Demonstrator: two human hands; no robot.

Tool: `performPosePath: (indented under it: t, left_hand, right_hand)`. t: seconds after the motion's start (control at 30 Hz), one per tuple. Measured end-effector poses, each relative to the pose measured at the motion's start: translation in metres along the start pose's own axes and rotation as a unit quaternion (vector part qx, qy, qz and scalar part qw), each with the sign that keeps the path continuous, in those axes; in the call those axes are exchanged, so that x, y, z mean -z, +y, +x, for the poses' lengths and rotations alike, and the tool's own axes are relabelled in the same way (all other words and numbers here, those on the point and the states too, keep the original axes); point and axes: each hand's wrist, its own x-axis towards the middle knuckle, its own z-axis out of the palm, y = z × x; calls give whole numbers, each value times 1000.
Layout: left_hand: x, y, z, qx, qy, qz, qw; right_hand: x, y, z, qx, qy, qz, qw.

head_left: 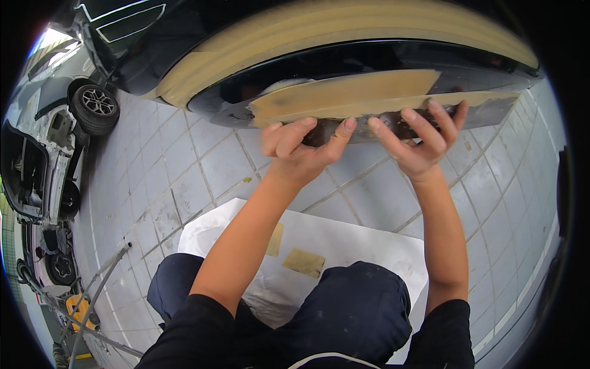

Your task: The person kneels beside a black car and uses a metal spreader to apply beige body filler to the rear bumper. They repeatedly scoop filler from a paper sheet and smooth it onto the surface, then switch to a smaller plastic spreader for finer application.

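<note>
Black car panel is curving beyond fingers; left hand touching near edge, fingers bent, thumb apart; tan filler lying beyond fingertips; dark strip showing between fingers, pinch unclear; right hand touching too, fingers spread

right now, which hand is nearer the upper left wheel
Left: the left hand is right of the wheel, at the car panel; the right hand is farther right.

Tiled workshop floor, cars parked at left.
Light grey square tiles are laid with darker joints; a white sheet is spread on top. Multi-spoke alloy wheel is exposed upper left. Grey tubular stand and yellow-orange unit are parked lower left.
</note>
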Motion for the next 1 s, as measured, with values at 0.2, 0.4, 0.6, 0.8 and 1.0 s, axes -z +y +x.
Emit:
performPosePath:
  t: [0.2, 0.4, 0.6, 0.8, 1.0]
  left_hand:
    - [32, 19, -10, -48, -164, 55, 984]
    - [66, 33, 31, -2, -151, 126, 980]
    - [59, 23, 56, 5, -115, 74, 991]
    - [53, 4, 45, -26, -116, 75, 990]
    - [17, -18, -14, 48, -33, -68, 996]
  right_hand:
    - [25, -24, -5, -60, -79, 10, 995]
    - [49, -32, 42, -69, -81, -10, 994]
    - [29, -25, 72, -73, -22, 5, 997]
    - [17, -25, 63, -77, 7, 7, 997]
    - [-6, -25, 6, -70, 20, -11, 997]
